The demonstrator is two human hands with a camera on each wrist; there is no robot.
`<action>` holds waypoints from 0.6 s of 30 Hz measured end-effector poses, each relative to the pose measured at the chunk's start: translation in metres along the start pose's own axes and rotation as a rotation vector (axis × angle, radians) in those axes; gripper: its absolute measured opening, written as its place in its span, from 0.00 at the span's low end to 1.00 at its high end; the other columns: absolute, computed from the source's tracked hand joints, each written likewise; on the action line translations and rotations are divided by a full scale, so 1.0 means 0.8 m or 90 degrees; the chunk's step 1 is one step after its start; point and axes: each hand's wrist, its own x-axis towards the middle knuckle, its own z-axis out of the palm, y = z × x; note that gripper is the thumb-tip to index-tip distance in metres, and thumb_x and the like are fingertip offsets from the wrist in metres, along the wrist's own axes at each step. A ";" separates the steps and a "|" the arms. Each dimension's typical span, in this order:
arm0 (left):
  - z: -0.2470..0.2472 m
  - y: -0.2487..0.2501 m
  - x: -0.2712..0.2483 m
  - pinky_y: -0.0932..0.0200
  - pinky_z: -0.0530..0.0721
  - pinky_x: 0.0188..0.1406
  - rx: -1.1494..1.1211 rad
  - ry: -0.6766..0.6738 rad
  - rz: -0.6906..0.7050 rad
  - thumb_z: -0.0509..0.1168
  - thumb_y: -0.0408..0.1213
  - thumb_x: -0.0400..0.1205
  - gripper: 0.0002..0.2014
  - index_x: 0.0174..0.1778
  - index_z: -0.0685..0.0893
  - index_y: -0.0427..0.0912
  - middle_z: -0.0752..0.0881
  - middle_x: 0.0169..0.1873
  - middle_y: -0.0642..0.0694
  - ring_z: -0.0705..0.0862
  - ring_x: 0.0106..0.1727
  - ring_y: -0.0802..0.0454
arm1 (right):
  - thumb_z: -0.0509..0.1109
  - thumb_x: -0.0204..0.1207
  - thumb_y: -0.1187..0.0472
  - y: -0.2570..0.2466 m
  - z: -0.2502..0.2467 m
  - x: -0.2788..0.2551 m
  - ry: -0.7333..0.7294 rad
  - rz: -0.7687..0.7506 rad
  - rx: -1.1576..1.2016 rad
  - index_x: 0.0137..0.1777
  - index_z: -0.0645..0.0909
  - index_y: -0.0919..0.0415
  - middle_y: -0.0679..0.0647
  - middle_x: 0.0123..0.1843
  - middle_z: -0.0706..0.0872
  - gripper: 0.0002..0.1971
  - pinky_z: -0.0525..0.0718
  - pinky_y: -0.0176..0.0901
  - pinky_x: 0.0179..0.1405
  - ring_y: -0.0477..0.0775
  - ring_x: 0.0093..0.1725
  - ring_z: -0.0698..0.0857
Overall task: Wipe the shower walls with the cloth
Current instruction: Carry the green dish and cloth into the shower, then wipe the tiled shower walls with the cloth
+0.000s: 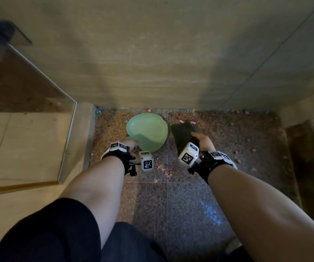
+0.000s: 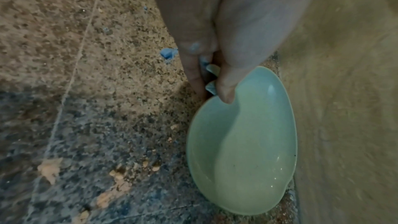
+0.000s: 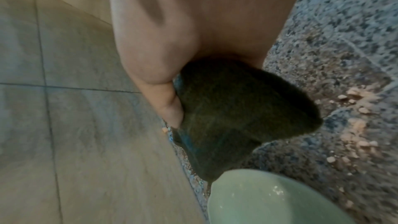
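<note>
Both forearms were stretched down toward the speckled stone floor (image 1: 180, 195). By the left hand (image 1: 132, 144), thumb and fingers clamped on its handle, a pale green plastic scoop (image 1: 148, 131) was steadied, probably for wetting. Beside it, the dark fuzzy cloth (image 1: 183, 137) was gripped by the right hand (image 1: 203, 140), fingers curled round it, near the beige tiled wall (image 1: 152, 63).

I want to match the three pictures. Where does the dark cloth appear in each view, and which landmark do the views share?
Head view: dark cloth right of centre, gripped by the right hand, beside the green basin.
Left wrist view: the cloth is not in it; only the basin, held by the left hand.
Right wrist view: cloth at centre, below the hand.
Shared landmark: the green basin on the speckled floor.
</note>
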 end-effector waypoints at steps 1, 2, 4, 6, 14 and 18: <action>-0.001 -0.002 0.005 0.42 0.80 0.67 0.013 -0.001 0.006 0.63 0.28 0.85 0.16 0.69 0.77 0.28 0.84 0.57 0.39 0.82 0.52 0.41 | 0.69 0.74 0.55 -0.001 0.001 0.001 -0.003 -0.001 -0.005 0.61 0.84 0.66 0.64 0.61 0.87 0.19 0.82 0.58 0.61 0.65 0.63 0.84; -0.002 -0.004 0.007 0.41 0.80 0.66 0.022 0.002 0.007 0.63 0.29 0.85 0.15 0.67 0.79 0.28 0.86 0.53 0.38 0.82 0.48 0.42 | 0.69 0.74 0.55 -0.001 0.002 0.001 -0.004 -0.003 -0.009 0.61 0.84 0.66 0.64 0.61 0.87 0.19 0.81 0.58 0.63 0.65 0.63 0.85; -0.002 -0.003 0.003 0.44 0.82 0.58 0.056 0.013 0.005 0.62 0.30 0.86 0.07 0.56 0.82 0.31 0.85 0.41 0.39 0.81 0.40 0.43 | 0.71 0.73 0.56 -0.002 0.003 0.001 -0.005 -0.002 -0.002 0.62 0.84 0.65 0.62 0.61 0.87 0.19 0.81 0.57 0.62 0.63 0.61 0.86; -0.002 -0.006 0.003 0.47 0.81 0.53 0.103 0.026 -0.005 0.63 0.32 0.86 0.07 0.43 0.80 0.36 0.81 0.34 0.41 0.81 0.43 0.43 | 0.71 0.73 0.57 -0.002 0.001 0.003 -0.014 -0.002 0.011 0.63 0.83 0.65 0.63 0.60 0.88 0.20 0.83 0.54 0.59 0.63 0.59 0.87; 0.005 -0.003 -0.015 0.58 0.68 0.29 0.224 0.007 -0.004 0.59 0.36 0.88 0.09 0.43 0.78 0.38 0.77 0.30 0.42 0.73 0.28 0.48 | 0.68 0.77 0.59 -0.005 -0.006 -0.002 -0.028 -0.016 0.023 0.61 0.83 0.66 0.65 0.55 0.89 0.16 0.84 0.54 0.58 0.64 0.59 0.87; 0.003 0.000 -0.017 0.60 0.70 0.30 0.233 -0.025 -0.005 0.56 0.37 0.89 0.09 0.47 0.77 0.38 0.77 0.33 0.44 0.74 0.32 0.50 | 0.68 0.77 0.60 -0.012 0.000 -0.007 -0.028 -0.049 0.027 0.59 0.84 0.63 0.64 0.54 0.90 0.13 0.83 0.56 0.61 0.63 0.56 0.89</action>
